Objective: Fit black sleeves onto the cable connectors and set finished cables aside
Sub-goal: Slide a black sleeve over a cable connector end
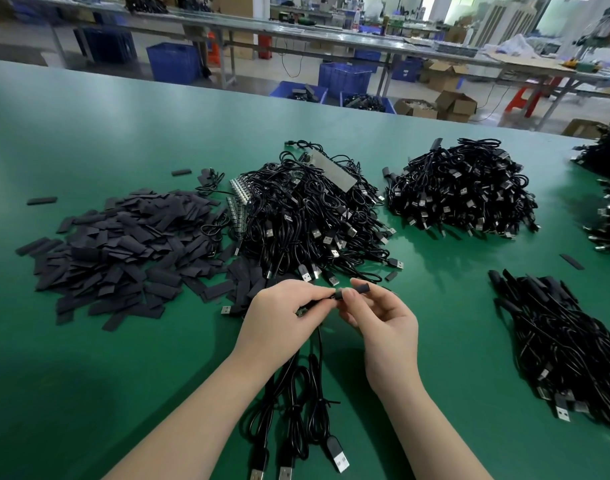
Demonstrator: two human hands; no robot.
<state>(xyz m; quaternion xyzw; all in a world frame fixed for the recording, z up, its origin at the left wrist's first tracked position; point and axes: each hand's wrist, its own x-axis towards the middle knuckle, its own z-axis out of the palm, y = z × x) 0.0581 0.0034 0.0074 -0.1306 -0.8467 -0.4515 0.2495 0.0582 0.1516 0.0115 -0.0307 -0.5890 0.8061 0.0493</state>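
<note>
Holding a black sleeve (pixel 360 289) in a pinch, the right hand (pixel 383 327) keeps it just above the green table (pixel 89 375). The sleeve lies sideways, its open end pointing left at the left hand (pixel 282 317). That hand's curled fingers grip the cable end (pixel 334 296), right beside the sleeve, maybe touching. I think the sleeve must slide left onto it. Other cables (pixel 296 410) hang down from the left hand

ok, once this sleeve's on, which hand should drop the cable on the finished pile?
Probably right. The right hand pinches the black sleeve and is nearer the sleeved-cable pile on the right. The left hand grips several cables and would have to cross over.
</note>
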